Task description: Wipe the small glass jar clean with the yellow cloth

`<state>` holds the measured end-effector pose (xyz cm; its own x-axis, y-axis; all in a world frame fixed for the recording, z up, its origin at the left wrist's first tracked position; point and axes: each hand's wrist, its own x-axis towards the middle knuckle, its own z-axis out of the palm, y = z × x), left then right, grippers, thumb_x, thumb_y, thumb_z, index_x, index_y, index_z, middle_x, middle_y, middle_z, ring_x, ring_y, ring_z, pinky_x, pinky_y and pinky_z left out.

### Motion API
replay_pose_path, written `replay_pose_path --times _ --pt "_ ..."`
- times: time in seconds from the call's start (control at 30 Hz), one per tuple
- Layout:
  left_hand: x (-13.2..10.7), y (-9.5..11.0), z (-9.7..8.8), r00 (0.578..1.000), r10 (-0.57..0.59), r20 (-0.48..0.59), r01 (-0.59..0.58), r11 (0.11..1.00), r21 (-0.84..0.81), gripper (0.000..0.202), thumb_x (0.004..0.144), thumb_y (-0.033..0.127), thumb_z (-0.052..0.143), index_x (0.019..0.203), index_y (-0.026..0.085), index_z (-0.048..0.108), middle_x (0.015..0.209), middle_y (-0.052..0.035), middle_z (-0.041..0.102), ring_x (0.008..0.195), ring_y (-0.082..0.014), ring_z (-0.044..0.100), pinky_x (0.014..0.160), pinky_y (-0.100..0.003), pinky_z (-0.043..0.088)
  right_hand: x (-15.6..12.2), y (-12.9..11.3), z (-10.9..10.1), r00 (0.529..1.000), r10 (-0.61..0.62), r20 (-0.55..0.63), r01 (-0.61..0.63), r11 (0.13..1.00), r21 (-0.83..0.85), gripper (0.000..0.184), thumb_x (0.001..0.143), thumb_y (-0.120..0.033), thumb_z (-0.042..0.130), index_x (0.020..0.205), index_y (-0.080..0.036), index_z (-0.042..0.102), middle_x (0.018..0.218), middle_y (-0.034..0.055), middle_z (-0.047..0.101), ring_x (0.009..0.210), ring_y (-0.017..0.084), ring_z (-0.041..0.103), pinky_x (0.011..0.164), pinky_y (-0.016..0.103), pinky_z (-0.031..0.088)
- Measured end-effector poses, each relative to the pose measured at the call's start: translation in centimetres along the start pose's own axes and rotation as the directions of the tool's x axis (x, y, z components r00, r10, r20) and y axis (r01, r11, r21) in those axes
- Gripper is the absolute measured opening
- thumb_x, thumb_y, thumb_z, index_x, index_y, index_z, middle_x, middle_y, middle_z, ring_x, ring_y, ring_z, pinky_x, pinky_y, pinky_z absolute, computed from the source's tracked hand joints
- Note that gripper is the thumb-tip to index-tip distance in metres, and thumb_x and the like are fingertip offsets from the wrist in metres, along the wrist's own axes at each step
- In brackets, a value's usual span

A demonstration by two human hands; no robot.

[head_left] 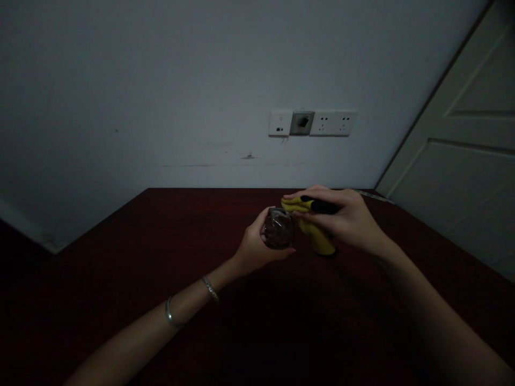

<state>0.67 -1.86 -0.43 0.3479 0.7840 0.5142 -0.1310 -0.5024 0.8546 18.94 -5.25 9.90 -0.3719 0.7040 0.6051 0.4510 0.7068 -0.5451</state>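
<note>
A clear faceted glass (278, 229) is held in my left hand (257, 244), with the fingers curled around its side and the thumb along its lower edge. Pinched in my right hand (346, 217) is a yellow cloth (317, 236) with black parts, its lower end hanging down. The cloth's upper end is right beside the glass rim; whether they touch I cannot tell. Two silver bracelets (210, 288) circle my left wrist and forearm.
Beneath my hands lies a dark red table (193, 214), its far edge against a pale wall (161, 80). Switch and socket plates (314, 123) sit on the wall. At the right stands a white panelled door (462, 128). The light is dim.
</note>
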Motion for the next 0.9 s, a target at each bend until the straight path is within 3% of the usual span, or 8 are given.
replay_pose_path --times 0.2,0.33,0.6,0.67,0.8,0.9 --pt "0.17 0.14 0.11 1.0 0.03 -0.009 -0.03 1.0 0.005 0.093 0.05 0.024 0.086 0.131 0.015 0.039 0.126 -0.017 0.057 0.114 -0.0302 0.059 0.098 -0.047 0.05 -0.1 -0.24 0.12 0.998 -0.011 0.055 0.013 0.999 -0.044 0.026 0.08 -0.021 0.065 0.105 -0.022 0.072 0.098 0.0081 0.07 0.086 0.021 0.065 0.077 0.037 0.053" --pt "0.6 0.31 0.04 0.999 0.008 -0.031 -0.008 1.0 -0.02 0.087 0.052 0.025 0.085 0.127 0.017 0.042 0.118 -0.0139 0.062 0.106 -0.0292 0.063 0.091 -0.045 0.055 -0.18 -0.5 0.14 0.994 -0.04 0.099 0.039 0.999 0.004 0.027 0.081 -0.021 0.065 0.108 -0.024 0.072 0.092 0.0069 0.068 0.082 0.019 0.064 0.073 0.034 0.052" --pt "0.72 0.48 -0.42 0.999 -0.029 -0.034 0.03 0.999 0.014 0.084 0.055 0.025 0.083 0.126 0.015 0.041 0.116 -0.0135 0.063 0.104 -0.0273 0.064 0.089 -0.041 0.054 0.01 -0.81 -0.16 0.953 -0.086 0.29 0.059 0.993 0.102 0.026 0.08 -0.015 0.067 0.103 -0.023 0.073 0.092 0.005 0.068 0.08 0.015 0.064 0.071 0.026 0.051" --pt "0.65 0.26 -0.54 1.0 -0.006 -0.028 0.007 0.999 0.05 0.087 0.055 0.027 0.084 0.128 0.015 0.039 0.119 -0.0141 0.061 0.107 -0.0277 0.062 0.091 -0.042 0.053 -0.01 -0.84 -0.1 0.963 -0.085 0.256 0.059 0.993 0.107 0.026 0.08 -0.015 0.067 0.103 -0.023 0.073 0.093 0.0049 0.068 0.082 0.015 0.064 0.072 0.027 0.051" --pt "0.6 -0.27 -0.61 0.996 0.087 -0.032 -0.081 0.983 0.163 0.092 0.052 0.03 0.086 0.13 0.016 0.04 0.126 -0.0157 0.057 0.116 -0.0301 0.057 0.099 -0.046 0.048 0.02 -0.42 0.27 0.997 -0.057 0.05 0.058 0.998 -0.02 0.032 0.079 -0.012 0.064 0.108 -0.022 0.071 0.097 0.0073 0.067 0.086 0.018 0.064 0.077 0.032 0.051" --pt "0.61 -0.41 -0.58 0.992 0.12 -0.029 -0.112 0.975 0.193 0.092 0.052 0.03 0.086 0.131 0.016 0.04 0.127 -0.016 0.056 0.117 -0.0306 0.056 0.101 -0.047 0.046 0.09 0.01 0.49 0.996 -0.077 0.038 0.081 0.992 -0.101 0.034 0.078 -0.009 0.061 0.11 -0.019 0.071 0.095 0.009 0.067 0.084 0.019 0.063 0.075 0.033 0.051"
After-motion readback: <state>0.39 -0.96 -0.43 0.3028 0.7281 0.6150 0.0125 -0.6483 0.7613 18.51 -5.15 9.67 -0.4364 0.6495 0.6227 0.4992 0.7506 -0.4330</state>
